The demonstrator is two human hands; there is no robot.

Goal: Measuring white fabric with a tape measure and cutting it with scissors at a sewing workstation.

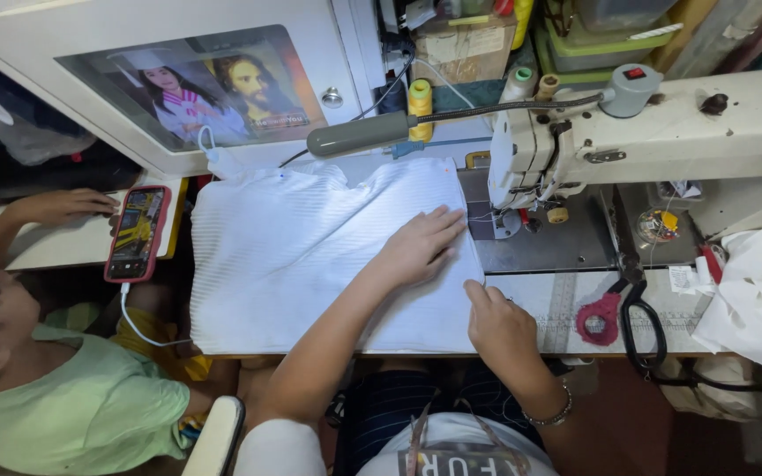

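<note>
Now, L hand (418, 245) flat, fingers spread on white ribbed fabric (310, 256), R hand (497, 324) pinching its edge, nr sewing machine (628, 141).

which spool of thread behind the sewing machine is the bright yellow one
The yellow spool, standing upright just behind the grey lamp arm. The two spools to its right are pale, one green-capped, one tan.

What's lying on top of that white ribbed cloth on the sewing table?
Both hands rest on the white ribbed cloth: the left hand lies flat near its right edge, and the right hand pinches that edge. A grey lamp hangs above it. The table under the cloth is covered.
</note>
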